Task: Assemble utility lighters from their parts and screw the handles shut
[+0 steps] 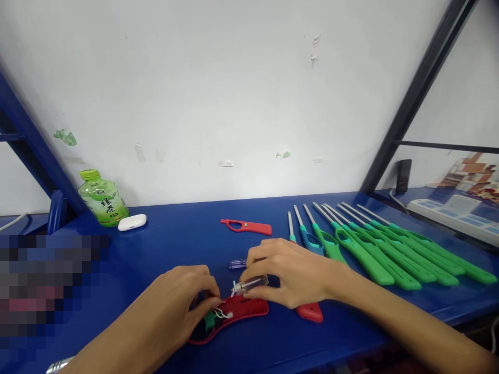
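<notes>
An opened red lighter shell (244, 310) lies on the blue table (175, 244) near the front edge, with a green part and white wires inside. My left hand (183, 296) pinches the wires and the green part at the shell's left end. My right hand (290, 272) grips a small clear fuel tube (251, 284) just above the shell. Another clear tube (237, 264) lies just behind. A red lighter piece (311, 311) rests under my right wrist.
A red handle half (247, 226) lies further back. A row of several long green and blue lighters (374, 244) fans out on the right. A green tea bottle (103, 199) and a white earbud case (132, 222) stand at back left. A power strip (456, 210) sits far right.
</notes>
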`<state>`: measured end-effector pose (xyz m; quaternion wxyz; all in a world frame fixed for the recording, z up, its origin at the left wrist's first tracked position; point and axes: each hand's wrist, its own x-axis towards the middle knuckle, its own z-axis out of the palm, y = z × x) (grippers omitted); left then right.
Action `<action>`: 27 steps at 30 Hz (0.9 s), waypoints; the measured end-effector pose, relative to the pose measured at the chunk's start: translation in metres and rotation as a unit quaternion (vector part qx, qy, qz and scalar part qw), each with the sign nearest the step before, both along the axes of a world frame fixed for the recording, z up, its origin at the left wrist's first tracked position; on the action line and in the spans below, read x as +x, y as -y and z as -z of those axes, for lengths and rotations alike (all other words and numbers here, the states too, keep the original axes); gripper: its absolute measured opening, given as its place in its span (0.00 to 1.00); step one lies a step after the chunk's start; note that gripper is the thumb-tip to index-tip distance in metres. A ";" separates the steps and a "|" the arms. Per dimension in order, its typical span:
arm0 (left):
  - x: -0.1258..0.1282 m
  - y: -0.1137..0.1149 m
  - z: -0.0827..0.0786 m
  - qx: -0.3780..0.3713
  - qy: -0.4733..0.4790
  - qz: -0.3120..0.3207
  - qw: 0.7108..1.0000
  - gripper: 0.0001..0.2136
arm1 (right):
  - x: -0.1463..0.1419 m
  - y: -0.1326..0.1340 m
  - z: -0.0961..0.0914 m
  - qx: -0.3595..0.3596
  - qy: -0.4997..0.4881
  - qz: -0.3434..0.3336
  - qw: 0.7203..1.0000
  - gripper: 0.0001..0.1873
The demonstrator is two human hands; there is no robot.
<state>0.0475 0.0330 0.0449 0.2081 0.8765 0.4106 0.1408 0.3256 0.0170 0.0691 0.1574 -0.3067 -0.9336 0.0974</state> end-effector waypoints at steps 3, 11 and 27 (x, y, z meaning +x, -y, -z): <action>-0.001 0.001 0.000 0.001 -0.007 -0.002 1.000 0.12 | -0.002 0.002 0.001 0.004 0.012 -0.010 1.000 0.09; 0.000 0.002 -0.003 0.000 -0.029 -0.018 0.999 0.13 | -0.005 -0.002 0.010 0.016 0.028 -0.033 0.999 0.12; 0.002 0.004 -0.005 -0.008 -0.035 -0.012 0.999 0.13 | -0.005 -0.003 0.014 0.008 0.036 -0.026 0.999 0.12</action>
